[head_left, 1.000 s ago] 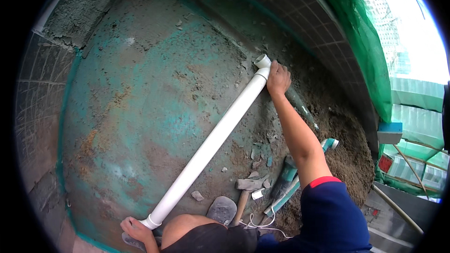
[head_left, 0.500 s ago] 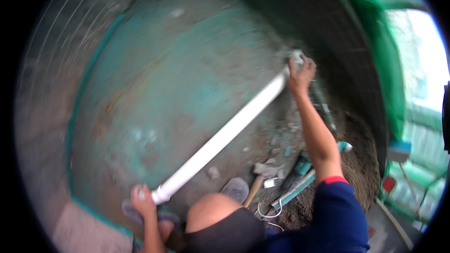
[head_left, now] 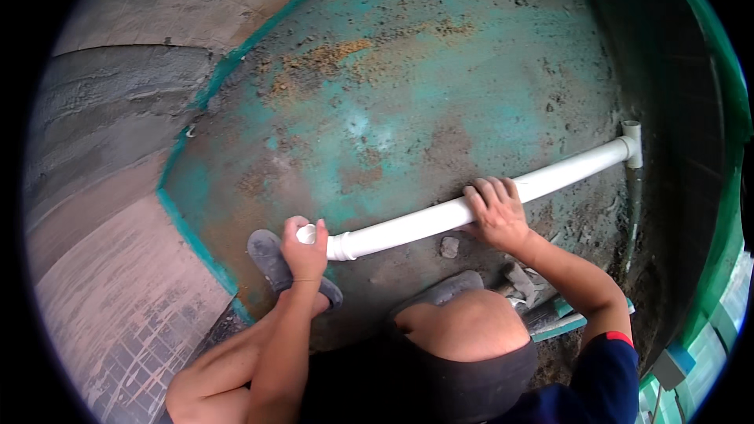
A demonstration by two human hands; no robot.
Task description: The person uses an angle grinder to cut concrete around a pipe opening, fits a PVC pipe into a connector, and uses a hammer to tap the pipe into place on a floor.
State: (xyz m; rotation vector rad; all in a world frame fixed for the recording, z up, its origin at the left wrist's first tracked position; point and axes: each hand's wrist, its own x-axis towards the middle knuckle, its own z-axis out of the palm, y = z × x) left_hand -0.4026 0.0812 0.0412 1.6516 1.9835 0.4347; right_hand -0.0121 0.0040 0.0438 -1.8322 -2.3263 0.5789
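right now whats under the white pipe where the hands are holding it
The white pipe lies over the teal, dirt-stained floor. A small stone sits just beside it. The right hand covers the pipe's middle, the left hand its near end fitting, hiding what lies beneath.

Pipe end (head_left: 308,233) buried under left hand (head_left: 305,247); tools (head_left: 542,310) at four o'clock half-hidden behind right forearm (head_left: 573,279), kind unclear.

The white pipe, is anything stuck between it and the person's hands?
No, nothing visible. The right hand lies directly on the white pipe near its middle, and the left hand grips the fitting at its near end. A small stone lies on the floor beside the pipe, not between.
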